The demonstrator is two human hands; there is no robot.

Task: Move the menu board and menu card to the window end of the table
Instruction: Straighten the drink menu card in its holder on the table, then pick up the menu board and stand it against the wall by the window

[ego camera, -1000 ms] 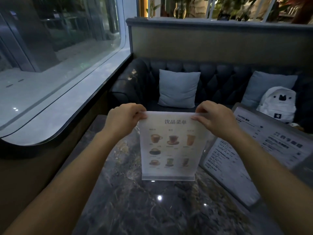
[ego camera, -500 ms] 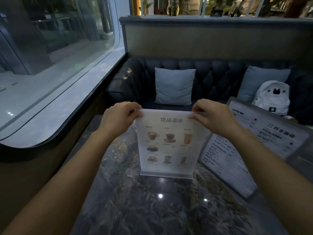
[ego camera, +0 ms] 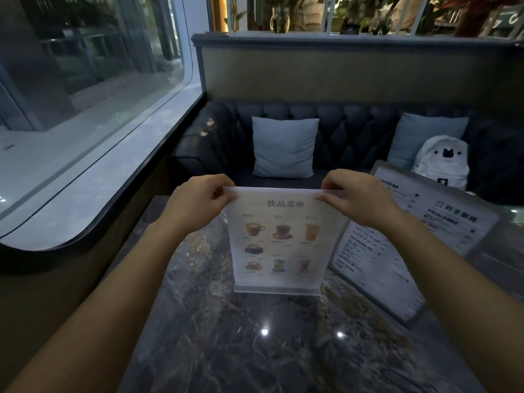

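Left hand point(ego camera: 198, 201): fingers curled, pinching the top left corner of the menu card point(ego camera: 279, 239).
Right hand point(ego camera: 358, 199): fingers curled, pinching the top right corner.
Menu card: upright in its clear stand, mid tabletop point(ego camera: 255, 350), base at the marble surface.
Menu board point(ego camera: 411, 245): lying just right of the card, far right side.

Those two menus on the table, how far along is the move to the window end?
Nothing looks finished yet. In hand: the left hand and right hand pinch the top corners of the upright menu card at mid-table. Left: the menu board lies untouched on the side away from the window.
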